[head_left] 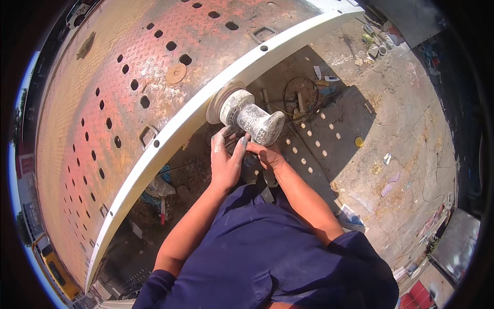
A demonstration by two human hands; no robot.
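A dust-coated angle grinder point(251, 119) is held at the white-painted edge beam point(206, 100) of a metal deck. Its brown round disc point(214, 107) sits edge-on beside the beam; whether they touch I cannot tell. My left hand point(227, 164) is bent up against the grinder's underside near its head, thumb and fingers curved and dusted white. Beneath the rear of the body, my right hand point(268, 156) is closed, its fingers partly hidden by the tool. Another brown disc point(176, 73) lies flat on the red, rusty checkered deck point(154, 59).
Round holes and metal loops point(148, 135) dot the deck. Below, concrete ground point(406, 139) carries scattered scraps, a yellow lid point(358, 141) and a cable coil point(301, 95) in shadow. A yellow vehicle point(57, 265) stands far left.
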